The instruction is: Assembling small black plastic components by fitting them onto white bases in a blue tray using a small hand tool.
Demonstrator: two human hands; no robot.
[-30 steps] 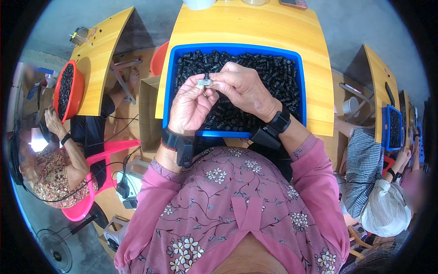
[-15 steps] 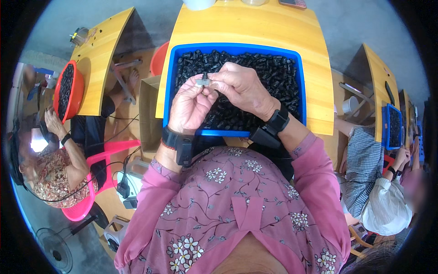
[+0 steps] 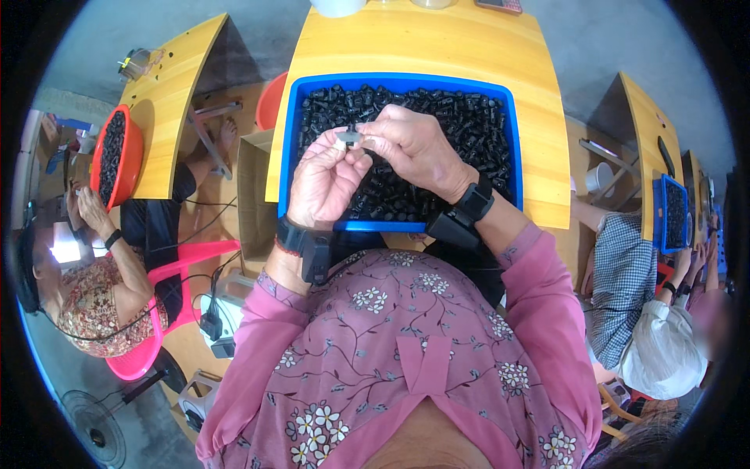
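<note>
Head view, looking down over a pink floral blouse [image 3: 398, 352]. At the far left a co-worker [image 3: 94, 289] sits on a pink plastic chair [image 3: 156, 328] beside a yellow table [image 3: 168, 102] that bears an orange bowl [image 3: 133, 152] of black parts. Next comes the person's own yellow table [image 3: 422, 43], and on it a blue tray [image 3: 289, 148] heaped with small black plastic parts [image 3: 461, 117].

Over the tray's near left part the left hand [image 3: 328, 184] is curled, palm toward the camera, thumb and fingertips pinching one end of a small grey part [image 3: 349, 137]. The right hand [image 3: 418, 148] closes from the other side, its thumb and forefinger gripping the same piece, so the two hands meet at it. The grey part is held in the air above the black parts, not resting on them. Its long axis lies roughly level, running left to right between the two sets of fingertips. It looks short and pale grey against the black heap, with a darker stub at its upper edge; finer shape is too small to tell. Both wrists wear black bands [image 3: 473, 203].

At the far right another person in a checked shirt [image 3: 621, 273] sits by a second blue tray [image 3: 672, 215].
</note>
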